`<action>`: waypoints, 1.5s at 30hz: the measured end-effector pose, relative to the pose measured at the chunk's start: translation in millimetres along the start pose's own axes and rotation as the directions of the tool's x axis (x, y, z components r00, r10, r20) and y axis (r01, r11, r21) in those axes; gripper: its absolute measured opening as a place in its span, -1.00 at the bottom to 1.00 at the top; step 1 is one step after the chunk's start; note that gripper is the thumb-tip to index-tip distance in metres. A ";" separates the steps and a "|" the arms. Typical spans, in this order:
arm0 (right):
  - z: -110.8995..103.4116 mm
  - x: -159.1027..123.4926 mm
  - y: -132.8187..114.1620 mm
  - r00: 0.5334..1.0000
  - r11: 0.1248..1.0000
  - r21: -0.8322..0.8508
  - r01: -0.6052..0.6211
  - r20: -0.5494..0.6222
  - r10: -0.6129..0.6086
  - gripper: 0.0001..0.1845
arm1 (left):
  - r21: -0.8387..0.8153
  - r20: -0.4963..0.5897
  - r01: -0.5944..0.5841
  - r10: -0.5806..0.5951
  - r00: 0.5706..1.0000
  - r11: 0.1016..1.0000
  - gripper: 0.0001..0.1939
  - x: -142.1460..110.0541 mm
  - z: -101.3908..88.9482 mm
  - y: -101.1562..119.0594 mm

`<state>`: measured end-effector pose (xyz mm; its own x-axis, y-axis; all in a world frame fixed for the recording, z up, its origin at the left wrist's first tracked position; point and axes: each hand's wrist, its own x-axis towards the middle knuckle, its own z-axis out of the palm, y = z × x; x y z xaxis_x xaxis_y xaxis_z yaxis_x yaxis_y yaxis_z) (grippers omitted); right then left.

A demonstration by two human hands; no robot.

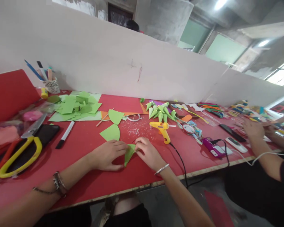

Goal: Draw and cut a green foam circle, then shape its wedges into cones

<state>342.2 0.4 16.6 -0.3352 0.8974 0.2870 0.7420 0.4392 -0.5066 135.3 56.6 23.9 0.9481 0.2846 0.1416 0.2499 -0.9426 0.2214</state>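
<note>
My left hand (108, 154) and my right hand (148, 153) meet over a small green paper piece (128, 153) on the red table (85, 186). Both pinch the paper, which is folded into a pointed cone shape between them. Just beyond lie two more green paper pieces (111, 133), one rounded and one fan-shaped. A yellow glue gun (161, 129) rests to the right of my right hand, its black cord running off the table's edge. A cluster of finished green paper cones (160, 111) sits behind the glue gun.
Yellow-handled scissors (21, 151) and a black marker (65, 134) lie at left, beside a heap of green paper sheets (75, 107) and a pen cup (50, 84). Another person's hand (252, 129) works at right among craft bits, a phone (232, 133) and a purple device (211, 147). A white partition backs the table.
</note>
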 end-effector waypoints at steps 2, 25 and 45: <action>-3.5 -1.4 4.8 1.000 1.000 -0.020 -0.007 0.000 0.007 -0.81 | -0.013 0.030 -0.029 0.029 0.999 0.999 -0.52 -0.2 0.6 -0.9; -61.1 -37.3 85.2 0.740 0.836 0.001 -0.549 -0.465 0.486 -0.44 | 0.056 0.083 0.112 -0.116 0.990 0.992 -0.27 -7.9 6.7 2.4; -69.7 -21.9 36.2 0.849 0.847 -0.167 -0.504 -0.275 0.451 -0.56 | -0.096 0.143 0.118 -0.104 0.984 0.988 -0.22 -17.4 5.1 -10.8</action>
<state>416.9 -6.4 48.7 0.2093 0.9483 0.2385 0.8947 -0.0873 -0.4380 117.1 60.9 14.1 0.9353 0.3532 -0.0213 0.3403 -0.8813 0.3280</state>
